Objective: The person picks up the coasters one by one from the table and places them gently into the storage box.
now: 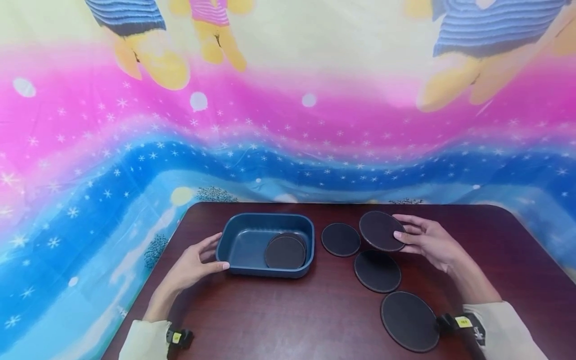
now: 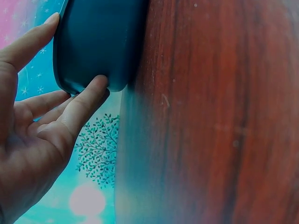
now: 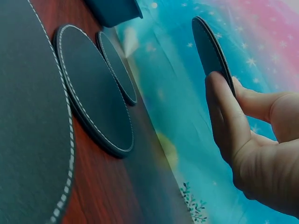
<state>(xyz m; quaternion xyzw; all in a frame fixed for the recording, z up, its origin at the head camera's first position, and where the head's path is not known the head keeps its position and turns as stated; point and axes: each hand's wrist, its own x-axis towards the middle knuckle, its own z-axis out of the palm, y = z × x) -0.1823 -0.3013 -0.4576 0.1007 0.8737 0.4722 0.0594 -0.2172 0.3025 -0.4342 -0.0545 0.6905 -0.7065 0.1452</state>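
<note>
My right hand [image 1: 427, 242] pinches a round dark coaster [image 1: 381, 230] by its right edge, thumb on top. In the right wrist view that coaster [image 3: 210, 46] appears nearly edge-on, raised above the table. My left hand [image 1: 191, 264] touches the left end of a blue rectangular container [image 1: 270, 273], thumb at the front corner. In the left wrist view the fingers [image 2: 81, 105] lie fairly straight against its wall. Inside the container, at the right, a coaster [image 1: 285, 252] overlaps another one [image 1: 297, 237].
Three dark coasters lie on the reddish-brown table [image 1: 288, 315]: a far one [image 1: 340, 240] beside the container, a middle one [image 1: 377, 271], and a near one [image 1: 410, 321] by the right wrist. A colourful printed cloth [image 1: 288, 125] hangs behind the table's far edge.
</note>
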